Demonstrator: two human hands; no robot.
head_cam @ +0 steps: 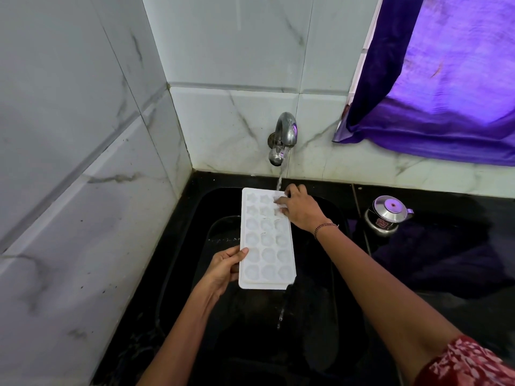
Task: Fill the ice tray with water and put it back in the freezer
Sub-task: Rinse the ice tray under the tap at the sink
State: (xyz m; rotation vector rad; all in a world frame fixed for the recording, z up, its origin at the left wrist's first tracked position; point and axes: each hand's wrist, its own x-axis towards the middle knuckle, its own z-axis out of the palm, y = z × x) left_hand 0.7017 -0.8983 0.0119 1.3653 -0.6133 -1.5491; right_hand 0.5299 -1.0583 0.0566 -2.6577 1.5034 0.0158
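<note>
Fingers [239, 253] of left hand [223, 270] and right hand [299, 208] grip ice tray [266, 240], long axis pointing at tap [282, 137], over sink [195, 246].

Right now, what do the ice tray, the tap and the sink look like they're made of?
Ice tray: white, matte, looks like moulded plastic, with thin rims and formed star and round cells. Tap: polished metal, probably chromed or steel; it mirrors the purple curtain. Sink: black and glossy, maybe stone or composite; the frame cannot settle which.
</note>
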